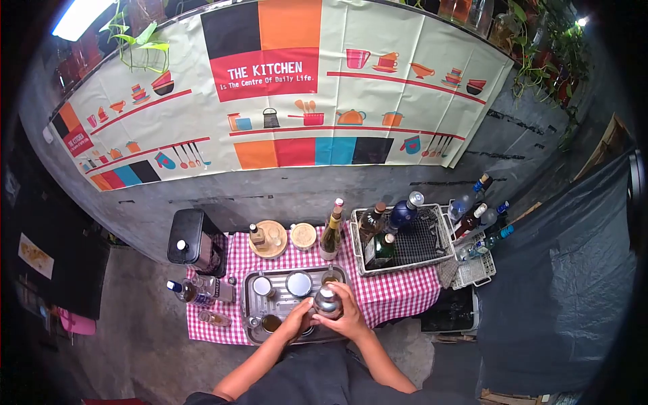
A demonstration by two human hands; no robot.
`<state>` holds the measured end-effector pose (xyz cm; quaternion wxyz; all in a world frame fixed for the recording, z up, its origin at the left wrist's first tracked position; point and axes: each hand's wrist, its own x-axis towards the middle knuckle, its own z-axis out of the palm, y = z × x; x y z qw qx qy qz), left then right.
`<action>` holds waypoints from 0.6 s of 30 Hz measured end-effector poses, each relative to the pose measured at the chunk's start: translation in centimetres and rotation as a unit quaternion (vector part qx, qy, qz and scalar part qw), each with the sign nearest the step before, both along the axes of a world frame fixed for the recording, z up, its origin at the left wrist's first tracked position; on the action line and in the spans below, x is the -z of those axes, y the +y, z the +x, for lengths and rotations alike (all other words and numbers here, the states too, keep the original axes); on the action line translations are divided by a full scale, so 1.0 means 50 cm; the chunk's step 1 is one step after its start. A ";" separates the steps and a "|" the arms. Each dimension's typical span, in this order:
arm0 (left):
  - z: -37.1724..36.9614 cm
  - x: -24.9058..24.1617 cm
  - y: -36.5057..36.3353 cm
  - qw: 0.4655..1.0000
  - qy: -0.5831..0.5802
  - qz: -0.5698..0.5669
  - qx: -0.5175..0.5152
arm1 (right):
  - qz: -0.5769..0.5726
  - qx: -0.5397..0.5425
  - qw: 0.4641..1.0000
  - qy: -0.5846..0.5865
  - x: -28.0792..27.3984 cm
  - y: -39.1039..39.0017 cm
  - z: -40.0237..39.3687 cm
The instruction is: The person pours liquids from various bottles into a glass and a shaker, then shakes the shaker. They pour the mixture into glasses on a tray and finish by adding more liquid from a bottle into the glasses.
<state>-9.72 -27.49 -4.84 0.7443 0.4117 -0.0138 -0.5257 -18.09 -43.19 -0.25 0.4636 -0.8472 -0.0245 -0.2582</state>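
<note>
Over the right part of a metal tray (343, 277), a shiny steel cocktail shaker (328, 302) is held between both hands. My right hand (348, 317) wraps its right side with curled fingers. My left hand (297, 320) closes against its lower left side, fingertips partly hidden. On the tray, a white-filled cup (262, 287) sits left of a larger white-filled container (298, 283). A glass with brown contents (271, 323) is beside my left hand, and a small clear glass (254, 322) stands left of it. Behind the shaker, another glass (331, 274) is partly covered.
A checkered cloth (398, 297) covers the table. Several bottles stand in a wire-lined basket (403, 269) at right. A tall bottle (331, 236) and two round wooden boards (304, 236) are behind the tray. Left are a vodka-like clear bottle (219, 289) and a black dispenser (192, 236).
</note>
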 end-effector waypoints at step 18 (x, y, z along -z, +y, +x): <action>0.014 -0.052 0.101 0.985 -0.170 -0.015 0.018 | 0.535 0.145 0.832 -0.012 -0.015 0.100 0.032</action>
